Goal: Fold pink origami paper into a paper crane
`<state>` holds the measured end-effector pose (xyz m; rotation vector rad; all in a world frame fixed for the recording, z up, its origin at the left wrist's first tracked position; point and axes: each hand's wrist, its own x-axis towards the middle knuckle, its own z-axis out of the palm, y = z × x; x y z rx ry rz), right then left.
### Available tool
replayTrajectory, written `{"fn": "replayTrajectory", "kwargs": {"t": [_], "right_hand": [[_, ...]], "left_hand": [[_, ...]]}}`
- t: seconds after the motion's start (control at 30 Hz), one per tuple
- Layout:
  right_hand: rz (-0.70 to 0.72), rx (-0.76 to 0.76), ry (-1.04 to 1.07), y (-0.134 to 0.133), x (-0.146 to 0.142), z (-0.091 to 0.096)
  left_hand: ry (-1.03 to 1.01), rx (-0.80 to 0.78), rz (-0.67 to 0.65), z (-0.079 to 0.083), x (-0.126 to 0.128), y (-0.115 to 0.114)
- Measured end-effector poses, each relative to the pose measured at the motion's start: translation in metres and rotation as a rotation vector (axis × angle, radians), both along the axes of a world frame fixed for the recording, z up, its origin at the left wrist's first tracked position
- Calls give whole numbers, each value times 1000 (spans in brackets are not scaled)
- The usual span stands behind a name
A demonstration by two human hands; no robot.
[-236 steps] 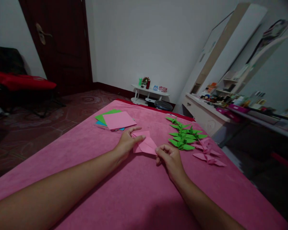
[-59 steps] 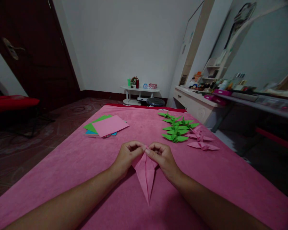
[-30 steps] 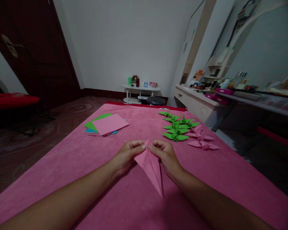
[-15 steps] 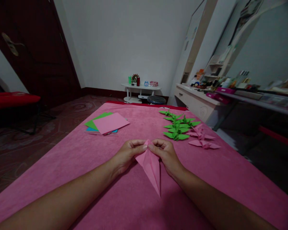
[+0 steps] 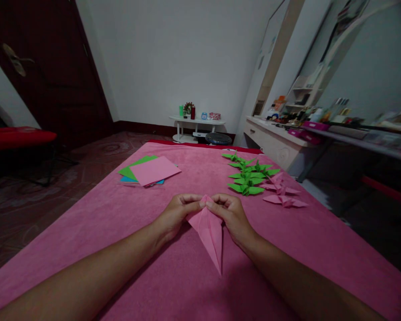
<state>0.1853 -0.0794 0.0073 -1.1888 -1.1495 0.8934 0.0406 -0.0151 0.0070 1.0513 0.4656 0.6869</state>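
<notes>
A partly folded piece of pink origami paper [image 5: 210, 229] is between my hands over the pink cloth [image 5: 147, 276], its long pointed end toward me. My left hand [image 5: 181, 213] pinches its upper left side near the top tip, thumb on the front face. From the right, my right hand [image 5: 230, 216] pinches the same top part, its thumb close to the other thumb. Fingers behind the paper are partly hidden. Several green paper cranes [image 5: 245, 189] stand in a cluster beyond my right hand, with pink paper cranes [image 5: 285, 200] beside them.
A stack of coloured paper sheets [image 5: 155, 170], pink on top with green and blue below, lies at the back left of the cloth. Farther off are a small white table [image 5: 197, 119], a cluttered dresser [image 5: 277, 133] on the right and a red chair [image 5: 20, 137] on the left.
The paper's left flap spreads slightly wider and its lower point has shifted a little left. Both hands keep their pinch in nearly the same place.
</notes>
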Motion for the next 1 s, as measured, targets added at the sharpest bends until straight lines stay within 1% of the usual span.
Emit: {"fn": "replayTrajectory", "kwargs": {"t": [0.13, 0.3, 0.5, 0.67, 0.8, 1.0], "right_hand": [[-7, -3, -21, 0, 0, 1], [34, 1, -2, 0, 1, 1], [53, 5, -15, 0, 0, 2], [49, -4, -17, 0, 0, 2], [42, -12, -10, 1, 1, 1], [35, -23, -39, 1, 0, 0]], "left_hand": [[26, -18, -7, -1, 0, 2], [35, -4, -29, -3, -1, 4], [24, 18, -4, -4, -1, 3], [27, 32, 22, 0, -1, 2], [62, 79, 63, 2, -1, 1], [136, 122, 94, 0, -1, 1]]}}
